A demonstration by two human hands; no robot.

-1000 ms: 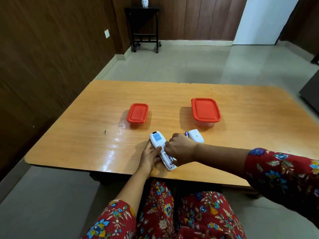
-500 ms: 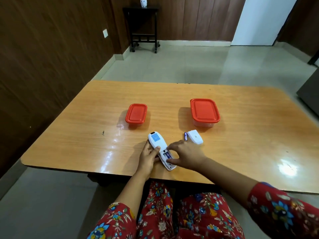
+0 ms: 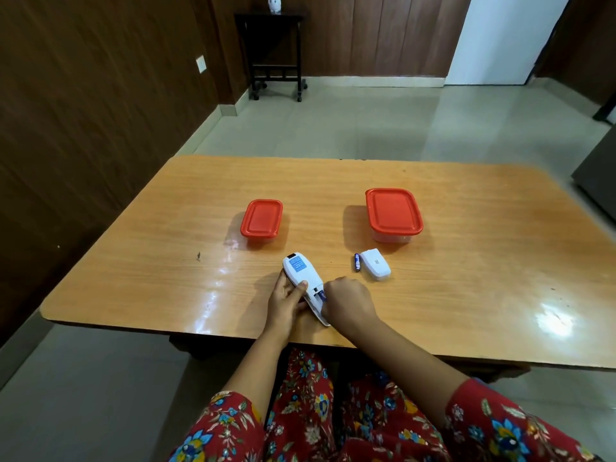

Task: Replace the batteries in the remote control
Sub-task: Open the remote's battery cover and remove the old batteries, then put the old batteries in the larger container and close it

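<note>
A white remote control [image 3: 301, 274] lies back-up near the table's front edge, a blue label on its far end and its battery bay uncovered. My left hand [image 3: 286, 303] grips its left side, thumb on the back. My right hand [image 3: 346, 303] is curled over the bay's near end, fingers bent down onto a blue battery [image 3: 322, 295] that partly shows in the bay. A loose blue battery [image 3: 357, 262] lies to the right, beside the white battery cover [image 3: 375, 268].
Two lidded red-topped plastic boxes stand farther back on the wooden table [image 3: 466, 261]: a small one [image 3: 261, 219] at left and a larger one [image 3: 393, 213] at right. A dark side table [image 3: 270, 51] stands against the far wall.
My right hand has closed from spread fingers into a curl over the battery bay. The left hand still holds the remote in the same place.
</note>
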